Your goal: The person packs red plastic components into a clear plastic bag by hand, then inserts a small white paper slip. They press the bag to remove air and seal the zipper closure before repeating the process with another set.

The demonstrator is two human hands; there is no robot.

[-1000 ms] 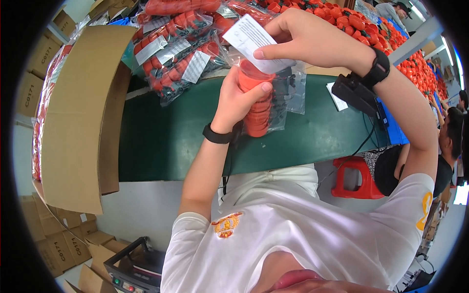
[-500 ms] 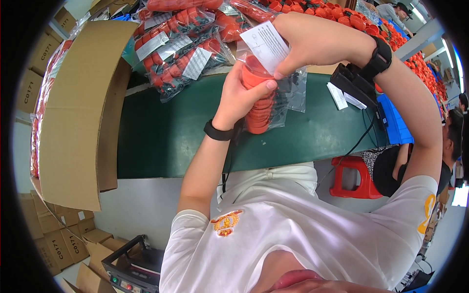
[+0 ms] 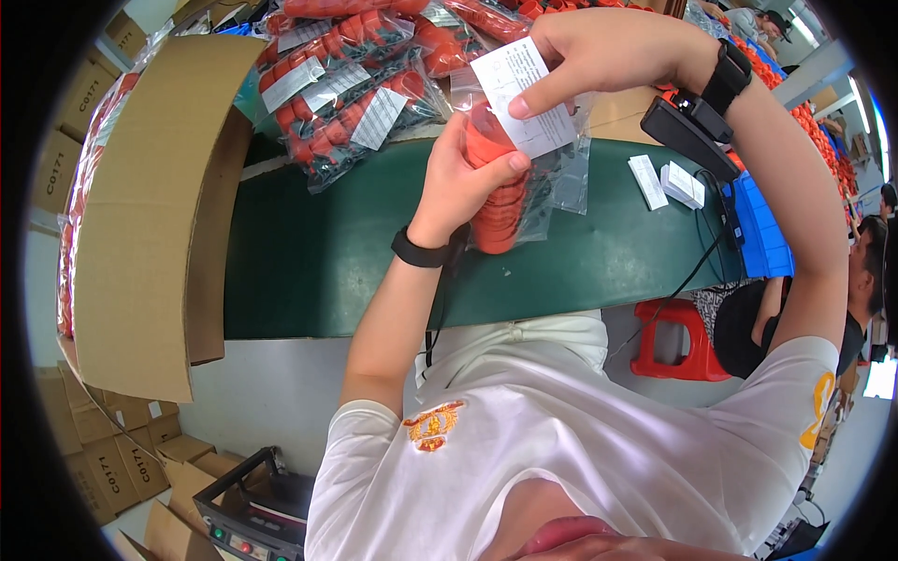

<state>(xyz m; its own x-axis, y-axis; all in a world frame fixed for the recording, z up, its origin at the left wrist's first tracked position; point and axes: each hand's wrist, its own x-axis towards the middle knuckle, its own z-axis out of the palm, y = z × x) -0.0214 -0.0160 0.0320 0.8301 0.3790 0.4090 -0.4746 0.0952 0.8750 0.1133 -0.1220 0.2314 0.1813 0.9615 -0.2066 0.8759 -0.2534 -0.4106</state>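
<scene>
My left hand (image 3: 465,179) is wrapped round a clear plastic bag holding a stack of orange-red cups (image 3: 498,220), above the green table. Between the thumb and fingers of my right hand (image 3: 599,61) is a white printed paper slip (image 3: 524,98). The slip lies across the upper part of the bag, by its mouth, and covers part of the cups. Whether its lower edge is inside the bag or in front of it I cannot tell. Dark pieces show faintly through the plastic at the right of the stack.
Filled bags of red cups with slips (image 3: 346,103) are piled at the back left. An open cardboard box (image 3: 140,215) stands left of the green table (image 3: 318,271). Small stacks of white slips (image 3: 681,185) lie right, near a blue bin (image 3: 760,224). Below is a red stool (image 3: 678,341); another person sits at right.
My right hand has risen slightly, and its thumb now lies across the face of the slip. The slip has shifted right and down over the bag. My left hand keeps its hold.
</scene>
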